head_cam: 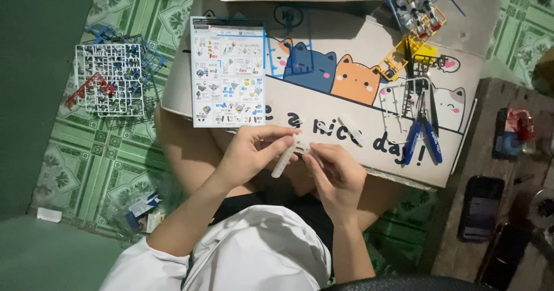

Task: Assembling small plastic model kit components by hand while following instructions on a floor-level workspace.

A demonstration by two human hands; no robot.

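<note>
Both hands meet just in front of the lap surface (323, 103) with its cartoon cats. The left hand (248, 152) has its grip closed on a long white plastic piece (284, 160), while the right hand (340, 173) pinches its upper end. Blue-handled nippers (423, 138) lie to the right, an instruction sheet (228, 72) to the left.

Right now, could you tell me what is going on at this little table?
A person sits on the floor at a low table printed with cartoon cats. Both hands hold a small white plastic piece between them: the left hand grips it from the left, the right hand pinches its other end. An instruction sheet, blue-handled cutters and a model figure lie on the table; part frames lie on the floor.
</note>
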